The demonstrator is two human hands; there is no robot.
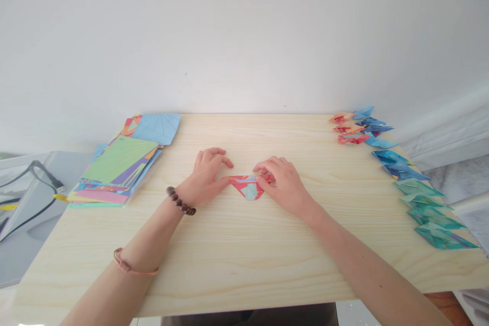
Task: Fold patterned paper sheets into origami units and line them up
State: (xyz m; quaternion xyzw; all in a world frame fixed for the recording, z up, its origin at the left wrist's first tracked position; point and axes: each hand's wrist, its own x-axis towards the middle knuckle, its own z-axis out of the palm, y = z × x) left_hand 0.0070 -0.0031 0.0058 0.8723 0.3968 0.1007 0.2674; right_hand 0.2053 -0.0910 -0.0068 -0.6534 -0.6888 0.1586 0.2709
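Observation:
A partly folded piece of red origami paper (250,189) with light blue patches lies on the wooden table, its wide edge facing away from me and its narrower end toward me. My left hand (209,175), wearing a dark bead bracelet, rests at its left corner; the thumb touches that corner while the other fingers curve apart above the table. On the right side, my right hand (280,183) pinches the paper between thumb and fingers, covering part of its right corner.
To the left lies a stack of coloured paper sheets (122,158), with a light blue creased sheet (158,128) at its back. Folded paper pieces in red, blue and green (445,234) line the table's right edge. A black cable (48,178) hangs beyond the left edge.

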